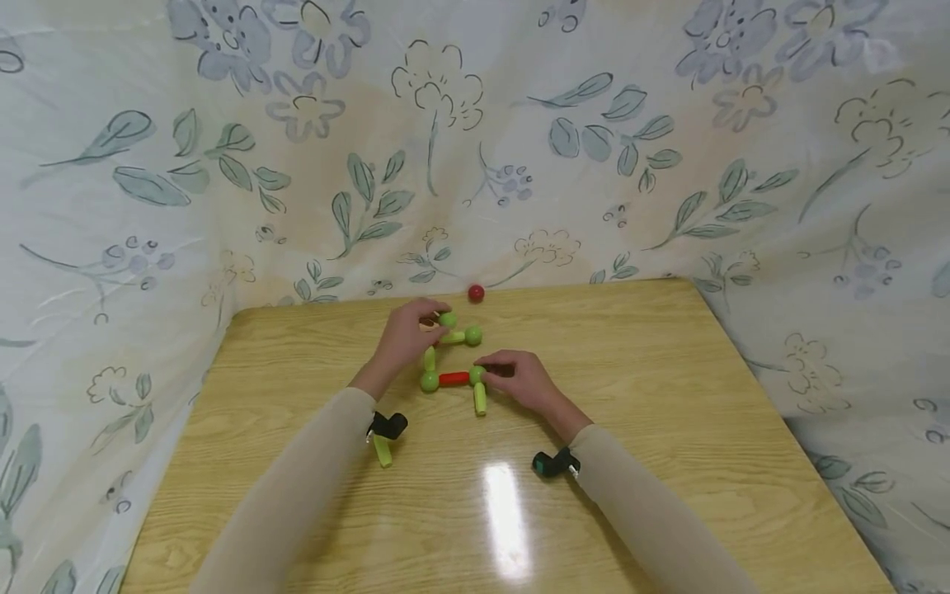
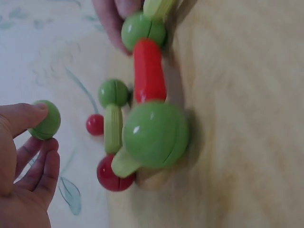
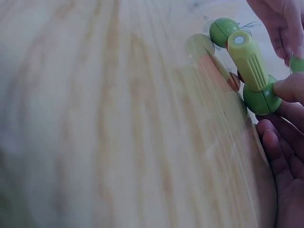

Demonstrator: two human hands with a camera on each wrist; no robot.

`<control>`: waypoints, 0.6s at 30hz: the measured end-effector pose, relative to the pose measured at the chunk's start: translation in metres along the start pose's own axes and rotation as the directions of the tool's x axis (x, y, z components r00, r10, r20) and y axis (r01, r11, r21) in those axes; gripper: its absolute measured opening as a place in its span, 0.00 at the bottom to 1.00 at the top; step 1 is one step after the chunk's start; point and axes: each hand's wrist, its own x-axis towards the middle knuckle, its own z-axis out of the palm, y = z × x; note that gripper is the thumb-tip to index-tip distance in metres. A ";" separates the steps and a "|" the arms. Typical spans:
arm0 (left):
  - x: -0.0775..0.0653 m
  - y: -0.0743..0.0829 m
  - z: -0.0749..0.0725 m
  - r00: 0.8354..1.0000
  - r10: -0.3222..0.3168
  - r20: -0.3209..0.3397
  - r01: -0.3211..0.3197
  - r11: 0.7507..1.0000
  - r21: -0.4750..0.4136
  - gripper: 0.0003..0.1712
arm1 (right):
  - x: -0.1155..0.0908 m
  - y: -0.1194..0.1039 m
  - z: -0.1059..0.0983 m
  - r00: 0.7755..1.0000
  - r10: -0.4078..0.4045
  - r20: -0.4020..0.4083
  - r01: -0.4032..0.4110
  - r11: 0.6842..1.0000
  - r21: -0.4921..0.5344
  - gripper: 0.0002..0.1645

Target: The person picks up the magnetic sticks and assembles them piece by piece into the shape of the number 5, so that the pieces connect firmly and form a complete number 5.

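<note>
My left hand (image 1: 404,337) pinches a green ball (image 2: 47,121) between thumb and fingers, above the far part of a joined ball-and-stick figure. The fingers of my right hand (image 1: 525,381) grip another green ball (image 1: 477,375) at the figure's near right corner. From that ball a red stick (image 1: 454,379) runs left to a green corner ball (image 1: 430,381), and a light green stick (image 3: 248,61) sticks out towards me. Farther back, a red ball (image 2: 111,173) joins a light green stick (image 2: 113,128) that ends in a green ball (image 1: 473,335).
A loose red ball (image 1: 476,293) lies at the far edge of the wooden table (image 1: 631,371), close to the flowered cloth (image 1: 519,124). One light green stick (image 1: 382,451) lies beneath my left wrist, partly covered by the black wrist camera (image 1: 388,426).
</note>
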 end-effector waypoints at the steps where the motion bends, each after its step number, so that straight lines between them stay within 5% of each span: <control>1: -0.005 0.002 0.001 1.000 0.010 0.000 -0.010 1.000 -0.010 0.19 | 0.000 0.000 0.000 1.000 0.002 0.000 -0.002 1.000 0.000 0.15; 9: -0.045 0.019 0.009 0.999 0.032 0.008 -0.031 0.995 -0.092 0.18 | 0.001 -0.001 0.001 1.000 -0.015 -0.007 0.015 1.000 0.011 0.15; 18: -0.078 0.030 0.017 1.000 0.006 0.029 -0.004 0.997 -0.080 0.21 | 0.001 0.000 0.002 1.000 0.005 -0.009 -0.005 1.000 0.006 0.14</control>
